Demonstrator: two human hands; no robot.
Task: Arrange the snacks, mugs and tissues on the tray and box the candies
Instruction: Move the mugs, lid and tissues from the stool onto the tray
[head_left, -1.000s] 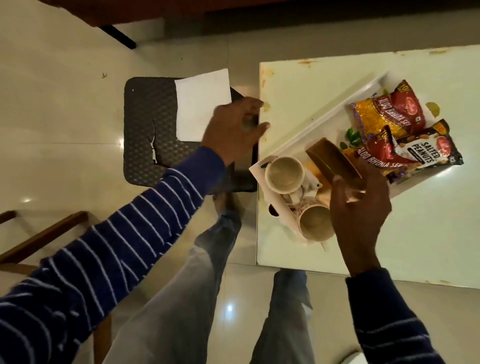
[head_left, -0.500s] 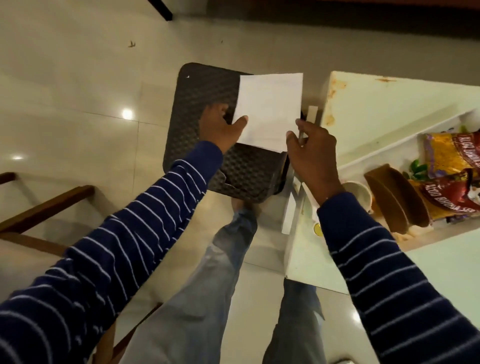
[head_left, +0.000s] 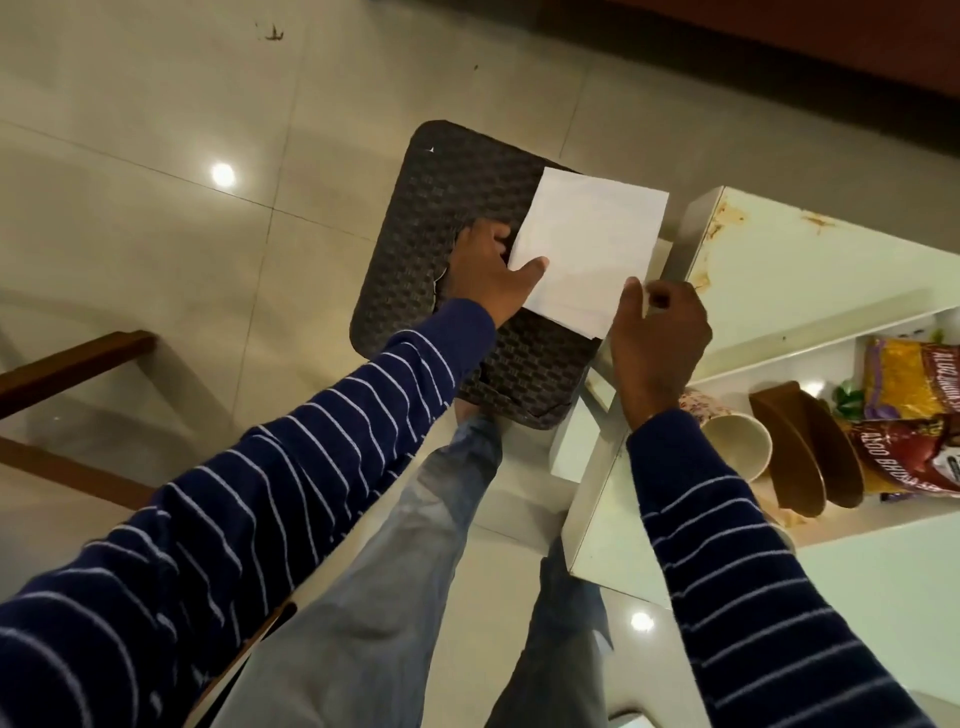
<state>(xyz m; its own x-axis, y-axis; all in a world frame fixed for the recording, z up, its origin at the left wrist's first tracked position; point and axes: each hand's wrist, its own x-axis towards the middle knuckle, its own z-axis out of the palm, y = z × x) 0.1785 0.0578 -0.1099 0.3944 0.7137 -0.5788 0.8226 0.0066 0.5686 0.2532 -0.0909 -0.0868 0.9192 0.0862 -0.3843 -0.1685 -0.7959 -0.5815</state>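
Note:
A white folded tissue (head_left: 592, 249) is held over a dark woven stool (head_left: 452, 208). My left hand (head_left: 488, 270) pinches its lower left corner, thumb on top. My right hand (head_left: 657, 332) grips its lower right edge. On the white table to the right lies a white tray (head_left: 810, 358). It holds a cream mug (head_left: 737, 447), a brown wooden holder (head_left: 800, 452) and snack packets (head_left: 909, 384), cut off by the frame's right edge.
The white table (head_left: 779, 270) has a rust-stained corner close to my right hand. A wooden chair frame (head_left: 67, 364) stands on the tiled floor at the left. My legs in grey trousers are below.
My view has swung left from the tray to the stool. My right hand left the tray and took the tissue's right edge; my left hand moved to its left corner.

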